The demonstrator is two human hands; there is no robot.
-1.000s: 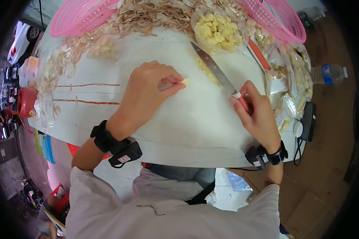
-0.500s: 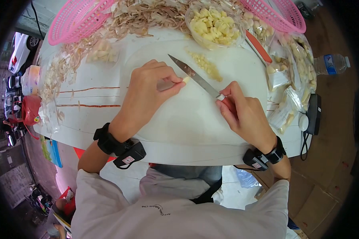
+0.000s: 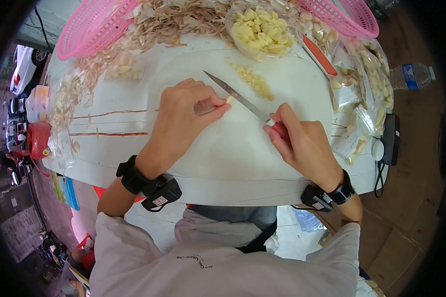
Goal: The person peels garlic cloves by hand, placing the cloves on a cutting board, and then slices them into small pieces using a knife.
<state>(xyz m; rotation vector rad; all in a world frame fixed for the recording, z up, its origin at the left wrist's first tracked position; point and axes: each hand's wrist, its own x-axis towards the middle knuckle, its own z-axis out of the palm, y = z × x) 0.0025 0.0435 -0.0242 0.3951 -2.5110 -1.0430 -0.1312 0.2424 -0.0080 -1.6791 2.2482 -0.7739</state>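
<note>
My left hand (image 3: 188, 109) pinches a pale garlic clove (image 3: 229, 100) between thumb and fingertips, most of it hidden by them. In my right hand (image 3: 300, 141) is the red and white handle of a small knife (image 3: 238, 96), closed in the fingers. Its blade slants up to the left, close beside the clove. Both hands are over a white cutting board (image 3: 218, 148). Chopped garlic (image 3: 254, 80) lies in a strip beyond the blade. Behind that, a clear plastic bowl (image 3: 287, 49) holds many pale yellow garlic pieces.
Papery garlic skins (image 3: 183, 22) spread along the far side between pink baskets (image 3: 69, 37). A small bag of cloves (image 3: 124, 69) sits left of the board. To the right lie an orange-handled tool (image 3: 319, 55), bagged garlic (image 3: 374, 74), a black device (image 3: 391, 141) and a water bottle (image 3: 411, 76).
The knife and my right hand have shifted slightly left, bringing the blade closer to the clove. My left hand keeps its pinch in nearly the same place.
</note>
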